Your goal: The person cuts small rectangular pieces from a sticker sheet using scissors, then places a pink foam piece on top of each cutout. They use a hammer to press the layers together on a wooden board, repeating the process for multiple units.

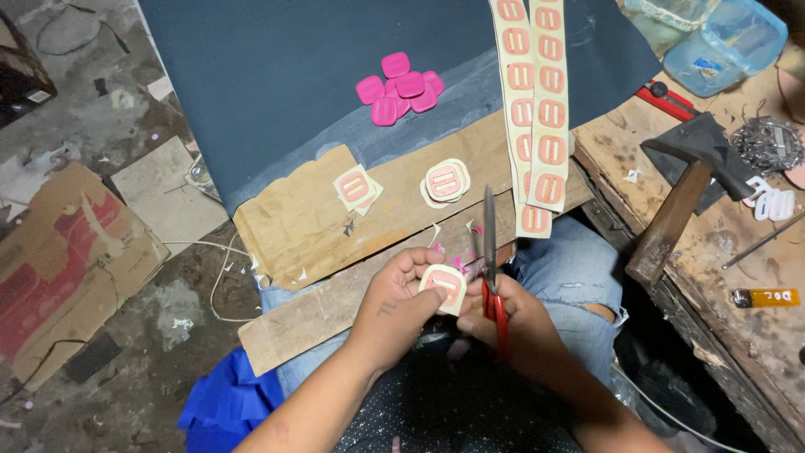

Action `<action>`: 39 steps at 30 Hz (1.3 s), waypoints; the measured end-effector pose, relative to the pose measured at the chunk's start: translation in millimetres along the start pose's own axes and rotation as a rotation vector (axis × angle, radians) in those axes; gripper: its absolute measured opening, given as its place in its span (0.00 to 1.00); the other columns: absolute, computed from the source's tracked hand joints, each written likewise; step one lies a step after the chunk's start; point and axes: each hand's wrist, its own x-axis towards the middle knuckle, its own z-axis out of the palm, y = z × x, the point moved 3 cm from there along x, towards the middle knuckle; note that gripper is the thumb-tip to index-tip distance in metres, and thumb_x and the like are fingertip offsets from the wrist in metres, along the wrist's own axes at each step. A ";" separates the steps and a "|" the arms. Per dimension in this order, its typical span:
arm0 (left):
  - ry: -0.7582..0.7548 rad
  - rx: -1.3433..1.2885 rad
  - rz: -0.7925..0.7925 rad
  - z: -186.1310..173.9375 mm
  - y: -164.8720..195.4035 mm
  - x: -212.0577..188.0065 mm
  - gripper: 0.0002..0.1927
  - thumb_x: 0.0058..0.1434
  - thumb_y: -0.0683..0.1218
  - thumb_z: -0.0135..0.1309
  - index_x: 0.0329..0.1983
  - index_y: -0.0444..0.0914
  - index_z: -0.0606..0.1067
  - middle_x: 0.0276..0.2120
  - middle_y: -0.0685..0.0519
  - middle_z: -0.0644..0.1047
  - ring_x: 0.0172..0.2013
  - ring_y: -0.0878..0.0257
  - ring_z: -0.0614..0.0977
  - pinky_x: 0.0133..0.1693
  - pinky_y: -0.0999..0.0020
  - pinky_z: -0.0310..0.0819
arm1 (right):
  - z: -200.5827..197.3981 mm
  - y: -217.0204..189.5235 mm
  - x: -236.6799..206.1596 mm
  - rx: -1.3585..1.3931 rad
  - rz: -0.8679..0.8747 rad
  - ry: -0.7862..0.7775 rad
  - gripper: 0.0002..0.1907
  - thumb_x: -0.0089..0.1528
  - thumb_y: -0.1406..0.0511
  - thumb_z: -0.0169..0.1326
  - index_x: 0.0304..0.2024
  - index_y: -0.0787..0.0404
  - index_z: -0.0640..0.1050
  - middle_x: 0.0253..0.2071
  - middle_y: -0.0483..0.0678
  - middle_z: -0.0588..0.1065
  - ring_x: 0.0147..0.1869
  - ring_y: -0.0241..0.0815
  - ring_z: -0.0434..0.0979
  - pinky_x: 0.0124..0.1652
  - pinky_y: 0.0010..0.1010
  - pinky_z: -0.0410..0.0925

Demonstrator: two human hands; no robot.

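Over the near edge of the rough wooden board, the left hand pinches a cream square sticker with a pink buckle shape, fingers closed on its left side. Touching its right edge, red-handled scissors stand upright in the right hand, fingers wrapped around the handles; blades seem nearly closed.

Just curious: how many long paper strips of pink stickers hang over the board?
2: long cream paper strips of pink stickers lie side by side, left strip, right strip, over the dark sheet; others may be hidden.
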 end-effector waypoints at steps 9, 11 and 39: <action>0.026 -0.002 -0.041 -8.4 -10.5 1.0 0.13 0.60 0.34 0.53 0.48 0.28 0.71 0.38 0.47 0.81 0.37 0.64 0.82 0.40 0.72 0.76 | -2.2 2.9 7.3 -0.061 -0.188 0.047 0.15 0.64 0.68 0.54 0.52 0.67 0.71 0.38 0.50 0.76 0.35 0.39 0.74 0.37 0.29 0.70; 0.129 -0.160 -0.056 -8.3 -7.3 4.6 0.13 0.60 0.35 0.54 0.47 0.31 0.69 0.36 0.46 0.81 0.32 0.63 0.81 0.32 0.72 0.74 | 1.6 11.2 2.4 -0.031 -0.215 -0.088 0.19 0.65 0.63 0.50 0.55 0.65 0.69 0.42 0.48 0.73 0.41 0.37 0.73 0.41 0.31 0.73; 0.197 -0.136 0.046 -6.6 4.2 6.5 0.12 0.59 0.34 0.53 0.46 0.31 0.68 0.36 0.44 0.82 0.33 0.63 0.83 0.36 0.70 0.78 | -8.4 34.1 6.4 -0.016 -0.140 -0.201 0.28 0.64 0.50 0.54 0.53 0.67 0.73 0.29 0.48 0.70 0.30 0.40 0.70 0.39 0.39 0.71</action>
